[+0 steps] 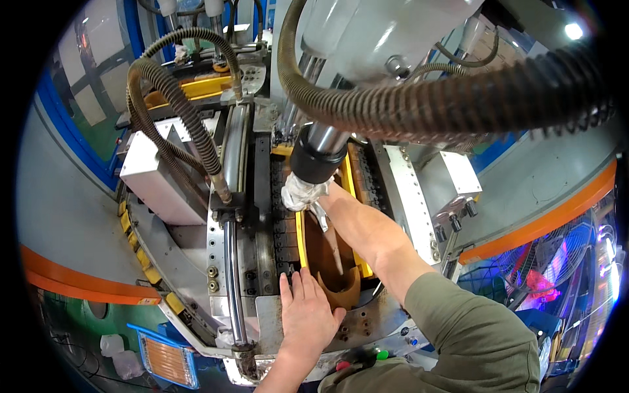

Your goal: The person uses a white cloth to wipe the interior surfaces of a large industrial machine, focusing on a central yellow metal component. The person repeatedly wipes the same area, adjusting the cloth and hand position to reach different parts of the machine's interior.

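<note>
My left hand (306, 316) rests palm down with its fingers stretched out, at the front end of the yellow-edged mould channel (301, 239). It holds nothing. My right forearm reaches over the channel to a bunched white cloth (303, 192) just below the black collar (319, 157) of a shiny vertical rod. My right hand (329, 198) is closed on this cloth; its fingers are mostly hidden by cloth and rod. Below the cloth, a thin pale strip (333, 243) slants down into the brown channel. A curved tan piece (341, 288) sits at the channel's near end.
A thick ribbed hose (445, 105) arches close above my right arm. Another hose loop (177, 98) and a chrome rod (233, 281) stand at left. White boxes (167, 187) flank the machine. Red and green buttons (382, 354) line the front edge. A fan (547, 252) stands at right.
</note>
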### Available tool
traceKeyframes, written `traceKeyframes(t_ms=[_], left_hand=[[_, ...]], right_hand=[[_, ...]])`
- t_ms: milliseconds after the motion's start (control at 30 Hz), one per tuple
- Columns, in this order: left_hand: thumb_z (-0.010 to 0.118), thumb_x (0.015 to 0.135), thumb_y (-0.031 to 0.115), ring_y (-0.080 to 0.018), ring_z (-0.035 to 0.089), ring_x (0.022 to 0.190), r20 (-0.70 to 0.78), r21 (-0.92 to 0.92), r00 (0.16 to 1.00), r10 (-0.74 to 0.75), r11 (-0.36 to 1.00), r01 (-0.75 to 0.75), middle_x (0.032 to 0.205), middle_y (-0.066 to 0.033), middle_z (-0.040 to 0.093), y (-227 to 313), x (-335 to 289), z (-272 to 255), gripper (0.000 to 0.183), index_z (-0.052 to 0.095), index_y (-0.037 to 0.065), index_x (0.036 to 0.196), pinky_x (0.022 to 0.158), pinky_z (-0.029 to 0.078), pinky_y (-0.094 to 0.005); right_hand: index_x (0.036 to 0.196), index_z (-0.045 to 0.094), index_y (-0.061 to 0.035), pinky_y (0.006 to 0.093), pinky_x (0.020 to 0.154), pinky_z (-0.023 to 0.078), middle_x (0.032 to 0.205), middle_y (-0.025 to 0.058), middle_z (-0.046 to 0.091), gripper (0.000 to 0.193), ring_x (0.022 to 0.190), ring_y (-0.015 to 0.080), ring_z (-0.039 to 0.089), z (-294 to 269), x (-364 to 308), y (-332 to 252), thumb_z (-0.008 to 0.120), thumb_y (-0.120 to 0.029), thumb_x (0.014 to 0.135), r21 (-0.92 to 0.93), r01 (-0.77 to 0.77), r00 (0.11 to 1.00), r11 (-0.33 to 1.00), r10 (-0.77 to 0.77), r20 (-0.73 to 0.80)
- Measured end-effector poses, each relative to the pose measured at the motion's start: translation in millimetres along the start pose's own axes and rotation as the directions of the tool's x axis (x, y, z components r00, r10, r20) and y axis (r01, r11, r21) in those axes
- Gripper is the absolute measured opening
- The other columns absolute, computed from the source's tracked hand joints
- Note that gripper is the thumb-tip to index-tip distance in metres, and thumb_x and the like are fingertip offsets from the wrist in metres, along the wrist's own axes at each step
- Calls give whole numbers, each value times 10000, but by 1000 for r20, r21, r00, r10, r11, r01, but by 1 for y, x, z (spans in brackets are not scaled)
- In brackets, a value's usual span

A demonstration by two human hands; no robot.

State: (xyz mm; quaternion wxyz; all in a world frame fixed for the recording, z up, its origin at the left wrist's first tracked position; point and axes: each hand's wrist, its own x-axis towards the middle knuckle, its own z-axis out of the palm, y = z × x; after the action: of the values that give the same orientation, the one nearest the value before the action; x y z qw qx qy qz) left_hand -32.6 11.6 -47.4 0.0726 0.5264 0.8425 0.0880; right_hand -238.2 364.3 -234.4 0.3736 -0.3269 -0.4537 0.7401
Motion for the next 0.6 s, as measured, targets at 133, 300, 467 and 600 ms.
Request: traceKeyframes(t_ms=[133,300,467,600], left_hand=[[592,792,503,-323,365,1297,73,54,991,-111,993,107,1364,-227,436,-19,-12,3,782,492,-114,1262,1137,132,-520],[587,797,490,-322,367,1301,42,80,997,-63,995,60,1372,-229,427,-11,-6,7,769,489,-110,1268,1139,116,-529],[506,863,520,-294,313,1358,128,103,989,-81,992,68,1432,-207,379,-6,-3,-5,766,437,-78,1338,1147,89,-522],[620,776,433,-320,401,1275,-33,64,998,-44,997,46,1336,-217,467,-9,-6,4,727,499,-112,1242,1129,153,-527]], right_hand=[[961,686,16,312,691,490,866,61,695,196,775,153,620,44,-89,-12,665,-115,817,-324,101,981,941,-41,188],[964,667,-11,298,742,460,873,38,652,152,800,96,540,5,-132,-53,625,-53,824,-198,325,827,925,-175,535],[937,636,45,407,765,481,905,263,647,219,874,382,626,6,-173,-96,557,-59,761,-741,408,903,533,-116,413],[881,637,46,429,749,479,850,294,627,209,860,413,624,1,-191,-97,515,-65,752,-780,354,904,515,24,427]])
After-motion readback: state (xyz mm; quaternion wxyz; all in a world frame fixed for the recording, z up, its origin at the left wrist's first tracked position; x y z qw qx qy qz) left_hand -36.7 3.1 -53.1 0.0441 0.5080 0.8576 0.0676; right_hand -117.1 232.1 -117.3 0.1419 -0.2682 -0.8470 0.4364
